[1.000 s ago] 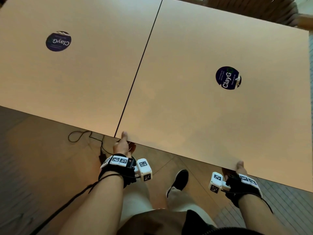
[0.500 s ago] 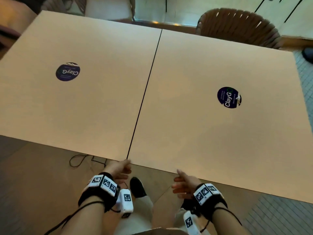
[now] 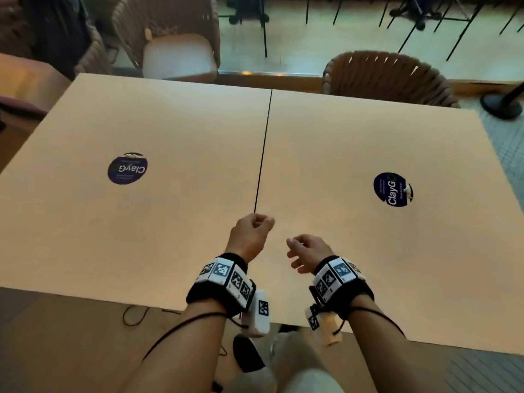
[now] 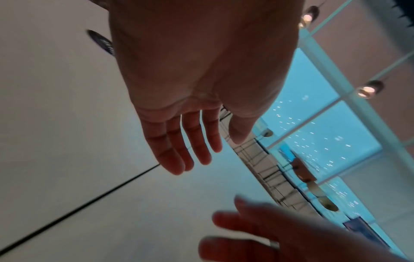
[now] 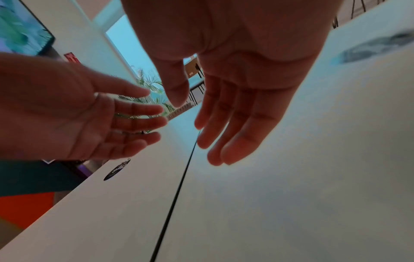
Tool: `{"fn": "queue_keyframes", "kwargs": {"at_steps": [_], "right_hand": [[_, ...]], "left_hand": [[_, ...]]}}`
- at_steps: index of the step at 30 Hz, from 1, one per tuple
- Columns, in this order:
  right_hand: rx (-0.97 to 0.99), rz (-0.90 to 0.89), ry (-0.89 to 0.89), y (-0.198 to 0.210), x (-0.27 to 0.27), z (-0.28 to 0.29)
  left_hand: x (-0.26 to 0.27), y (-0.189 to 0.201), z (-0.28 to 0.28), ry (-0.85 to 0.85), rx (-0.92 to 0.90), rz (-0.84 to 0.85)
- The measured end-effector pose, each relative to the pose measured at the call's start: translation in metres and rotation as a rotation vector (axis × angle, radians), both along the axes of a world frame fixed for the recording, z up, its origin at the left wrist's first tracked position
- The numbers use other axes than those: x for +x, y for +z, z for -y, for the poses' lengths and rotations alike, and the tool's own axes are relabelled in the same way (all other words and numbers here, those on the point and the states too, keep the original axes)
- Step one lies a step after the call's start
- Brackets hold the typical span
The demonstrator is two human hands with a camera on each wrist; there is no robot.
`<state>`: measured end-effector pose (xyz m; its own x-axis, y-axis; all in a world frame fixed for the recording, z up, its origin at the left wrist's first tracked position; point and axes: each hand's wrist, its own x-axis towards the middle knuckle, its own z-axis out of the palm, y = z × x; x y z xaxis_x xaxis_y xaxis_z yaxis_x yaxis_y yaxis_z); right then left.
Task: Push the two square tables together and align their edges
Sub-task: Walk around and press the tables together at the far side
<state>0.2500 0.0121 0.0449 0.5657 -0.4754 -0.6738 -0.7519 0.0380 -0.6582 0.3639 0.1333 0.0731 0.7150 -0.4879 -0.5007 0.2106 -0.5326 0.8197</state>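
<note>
Two square tan tables stand side by side in the head view, the left table (image 3: 141,228) and the right table (image 3: 368,251), each with a round dark sticker. Only a thin dark seam (image 3: 262,154) runs between them, and their far edges meet in one line there. My left hand (image 3: 262,224) hovers over the near end of the seam, fingers loosely relaxed and holding nothing. My right hand (image 3: 296,246) hangs just beside it over the right table, also empty. The wrist views show the left hand's fingers (image 4: 186,141) and the right hand's fingers (image 5: 226,127) straight and spread above the tabletops.
Two wicker chairs stand past the far edges, one at the left (image 3: 175,38) and one at the right (image 3: 388,78). A black post base (image 3: 502,106) sits by the right table's far corner. A cable (image 3: 136,313) lies on the floor below the near edge.
Both hands have let go of the tables' near edge and risen over the tabletop by the seam. The head view has tilted up, showing the far edges and chairs.
</note>
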Motion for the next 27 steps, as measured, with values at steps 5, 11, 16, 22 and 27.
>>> {"fn": "queue_keyframes", "kwargs": {"at_steps": [5,11,16,22,27], "right_hand": [[-0.391,-0.041,0.085,0.026,0.042,0.042],[-0.557,0.058,0.054,0.038,0.116,0.109],[-0.56,0.063,0.056,0.038,0.177,0.161],[-0.595,0.005,0.111,0.03,0.242,0.212],[-0.675,-0.04,0.184,0.013,0.299,0.247]], "left_hand": [[0.03,0.022,0.055,-0.129,0.069,0.352],[0.106,0.035,0.111,-0.236,0.224,0.534],[0.176,0.042,0.153,-0.232,0.287,0.566],[0.25,0.039,0.199,-0.3,0.395,0.566],[0.312,0.015,0.232,-0.369,0.475,0.564]]}}
